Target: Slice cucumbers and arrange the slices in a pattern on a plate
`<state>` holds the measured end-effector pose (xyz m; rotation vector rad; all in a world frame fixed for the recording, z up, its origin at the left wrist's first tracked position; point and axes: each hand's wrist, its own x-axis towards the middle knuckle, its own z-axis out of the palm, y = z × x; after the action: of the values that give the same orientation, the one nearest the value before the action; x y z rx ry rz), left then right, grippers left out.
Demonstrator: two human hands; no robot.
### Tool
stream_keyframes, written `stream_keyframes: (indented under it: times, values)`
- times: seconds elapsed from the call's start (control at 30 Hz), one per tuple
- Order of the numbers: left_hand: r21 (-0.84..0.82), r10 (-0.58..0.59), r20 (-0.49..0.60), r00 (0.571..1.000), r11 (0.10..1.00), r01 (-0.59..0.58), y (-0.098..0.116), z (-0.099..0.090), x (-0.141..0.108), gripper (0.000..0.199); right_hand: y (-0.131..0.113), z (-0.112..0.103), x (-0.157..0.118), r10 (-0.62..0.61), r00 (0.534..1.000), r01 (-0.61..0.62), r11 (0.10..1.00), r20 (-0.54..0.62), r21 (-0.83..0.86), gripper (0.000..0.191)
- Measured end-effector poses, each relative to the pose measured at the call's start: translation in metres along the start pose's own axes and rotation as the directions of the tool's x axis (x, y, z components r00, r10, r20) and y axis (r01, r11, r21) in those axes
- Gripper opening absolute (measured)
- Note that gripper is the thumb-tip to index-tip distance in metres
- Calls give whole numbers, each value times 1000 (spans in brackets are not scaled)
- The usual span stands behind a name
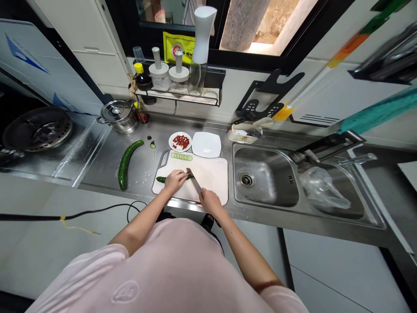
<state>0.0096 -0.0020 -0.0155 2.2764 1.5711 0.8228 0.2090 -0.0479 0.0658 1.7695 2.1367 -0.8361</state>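
The left hand [174, 181] lies over a cucumber piece [163, 179] on the cutting board [211, 182], with the piece running from about 9 o'clock to 3 o'clock under the palm. Its grip is closed on the piece, with the fingers curled over the top. The right hand [210, 201] sits at about 4 o'clock from the left, its grip clamped around the knife [194, 182]. The blade slants toward 11 o'clock and meets the cucumber piece just beside the left fingertips.

The piece looks light and stiff, but its round, glossy skin will probably roll or skid if pressed from the side. A firm hold from above, with the fingertips tucked back from the blade, looks safest. The thin cucumber slices [181, 157], overlapping in a row at 12 o'clock on the board, seem soft and slippery, better lifted from beneath than pinched.

A whole cucumber [125, 164] lies curved on the counter [146, 134] at about 9 o'clock from the board. Being long and bumpy, it would be best held around its middle. A round plate [180, 141] of chopped red pieces and a square white plate [206, 144] stand at 12 o'clock, and the sink [265, 176] lies at 3 o'clock.
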Motion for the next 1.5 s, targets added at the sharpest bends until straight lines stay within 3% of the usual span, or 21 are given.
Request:
stream_keyframes:
  times: [1.07, 1.5]
  values:
    - [-6, -1, -5, 1000, 1000, 1, 0, 1, 0, 21, -28, -5, 39, 14, 997, -13, 1000, -77, 6, 28]
    - [-8, -12, -5, 1000, 1000, 12, -2, 2, 0, 21, -15, 5, 15, 10, 999, -11, 1000, -50, -20, 27]
